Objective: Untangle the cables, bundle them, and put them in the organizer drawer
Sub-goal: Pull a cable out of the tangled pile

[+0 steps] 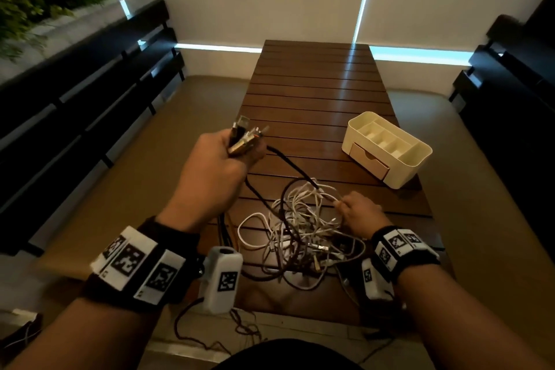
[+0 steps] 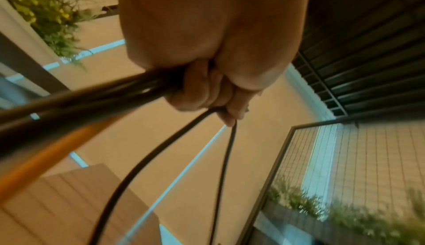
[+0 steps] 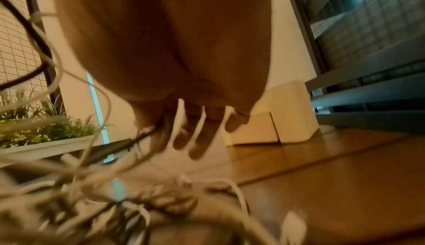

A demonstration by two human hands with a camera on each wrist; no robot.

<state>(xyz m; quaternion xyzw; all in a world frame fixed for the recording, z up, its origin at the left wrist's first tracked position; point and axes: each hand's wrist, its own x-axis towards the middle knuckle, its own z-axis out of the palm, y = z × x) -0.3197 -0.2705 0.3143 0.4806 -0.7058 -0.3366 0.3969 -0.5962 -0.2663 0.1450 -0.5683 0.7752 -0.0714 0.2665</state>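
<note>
Head view: the left hand (image 1: 220, 164) is fisted round a bunch of plugs (image 1: 244, 137), dark cables (image 1: 288, 164) trailing to the tangle (image 1: 303, 237) at 6 o'clock on the table (image 1: 315, 84). The right hand (image 1: 359, 213) pinches a white strand; the organizer (image 1: 387, 149) sits at 2 o'clock, drawer closed.

Left wrist view: only here are the curled fingers (image 2: 200, 92) clamping the cables clear. Pulling harder could tighten knots.

Right wrist view: blurred; other fingers (image 3: 197, 139) hang loose, so the strand may slip.

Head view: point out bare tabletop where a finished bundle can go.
Free: the dark slatted wooden table beyond the cream plastic organizer, and the strip between it and the left hand. Crowded: the near end, under the tangled white and black cables.
</note>
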